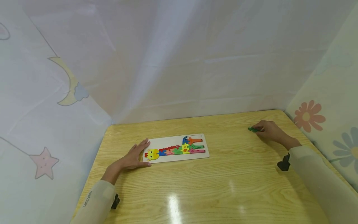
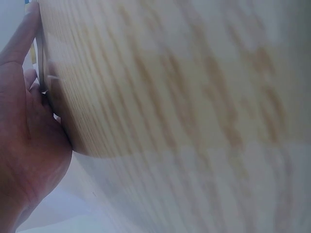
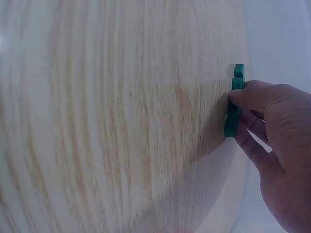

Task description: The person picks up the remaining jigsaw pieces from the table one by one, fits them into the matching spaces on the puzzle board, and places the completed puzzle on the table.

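A long white puzzle board (image 1: 167,159) lies on the table in the head view. It carries a giraffe puzzle (image 1: 169,151) of colourful pieces, the yellow head at the left and the legs at the right. An unfilled outline shows along the board's upper right corner. My left hand (image 1: 135,158) rests at the board's left end, fingers spread near the top corner and thumb along the lower edge. Far to the right, my right hand (image 1: 269,130) pinches a green puzzle piece (image 3: 233,114) between thumb and fingers, at the tabletop. Part of that piece hides behind the thumb.
The pale wooden table (image 1: 223,186) meets a white cloth backdrop (image 1: 195,77) at its far edge. Printed cloth walls stand on both sides, with a moon and star at left and flowers (image 1: 306,116) at right. Black straps hang at both wrists.
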Demonstrator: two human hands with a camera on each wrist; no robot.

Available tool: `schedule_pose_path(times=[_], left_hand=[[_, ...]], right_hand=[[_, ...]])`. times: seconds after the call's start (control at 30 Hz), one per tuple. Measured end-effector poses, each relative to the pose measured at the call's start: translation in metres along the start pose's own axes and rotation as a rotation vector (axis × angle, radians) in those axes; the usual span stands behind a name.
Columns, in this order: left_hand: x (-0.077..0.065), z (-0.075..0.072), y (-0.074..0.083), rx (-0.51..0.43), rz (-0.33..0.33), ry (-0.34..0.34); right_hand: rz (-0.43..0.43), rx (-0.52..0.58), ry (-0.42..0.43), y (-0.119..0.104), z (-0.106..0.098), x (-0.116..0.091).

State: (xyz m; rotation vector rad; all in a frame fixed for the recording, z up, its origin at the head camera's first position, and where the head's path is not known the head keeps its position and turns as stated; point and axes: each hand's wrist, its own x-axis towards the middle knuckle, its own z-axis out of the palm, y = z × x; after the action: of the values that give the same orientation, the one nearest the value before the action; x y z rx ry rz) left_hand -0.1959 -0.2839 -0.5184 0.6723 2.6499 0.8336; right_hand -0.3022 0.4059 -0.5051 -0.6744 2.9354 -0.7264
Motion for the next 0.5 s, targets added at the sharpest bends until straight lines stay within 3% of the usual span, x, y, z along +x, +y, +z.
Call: schedule_pose_path(times=[0.5], left_hand=[[-0.0035,-0.0023,-0.0003,-0.007,-0.017,0.001]], right_hand=[[-0.044,0.006,0.027,-0.0004,0.0017,0.0032]])
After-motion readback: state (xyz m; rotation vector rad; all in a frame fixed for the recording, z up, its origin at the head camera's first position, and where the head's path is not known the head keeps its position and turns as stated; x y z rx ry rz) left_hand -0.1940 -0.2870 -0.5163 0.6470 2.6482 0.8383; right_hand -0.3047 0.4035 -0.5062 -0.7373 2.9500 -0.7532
